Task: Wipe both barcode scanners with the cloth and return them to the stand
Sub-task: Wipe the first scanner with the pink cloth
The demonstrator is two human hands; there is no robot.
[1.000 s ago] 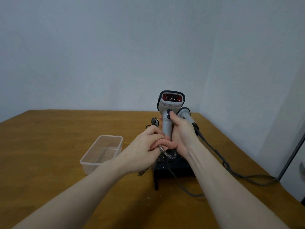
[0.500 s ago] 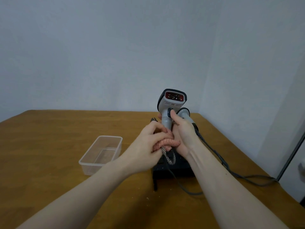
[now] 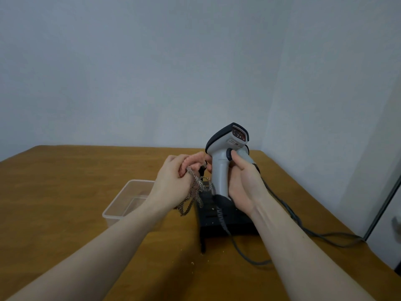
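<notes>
My right hand point(image 3: 243, 183) grips the handle of a grey barcode scanner point(image 3: 223, 157) with a dark top, held upright above the black stand point(image 3: 225, 220). Its red window faces right and away, and my thumb rests on the trigger. My left hand point(image 3: 173, 181) is closed on a pink and checked cloth point(image 3: 195, 187), just left of the scanner handle, with the cloth's end hanging down. A second scanner point(image 3: 249, 159) is mostly hidden behind my right hand. Grey cables point(image 3: 303, 229) run from the scanners across the table to the right.
A clear plastic tub point(image 3: 128, 200) stands on the wooden table point(image 3: 65, 192) left of the stand. Walls close the table in at the back and right. A small dark object sits behind my left hand.
The scanner has turned so its window faces right instead of toward me. My left hand with the cloth has slid left and up, off the lower handle.
</notes>
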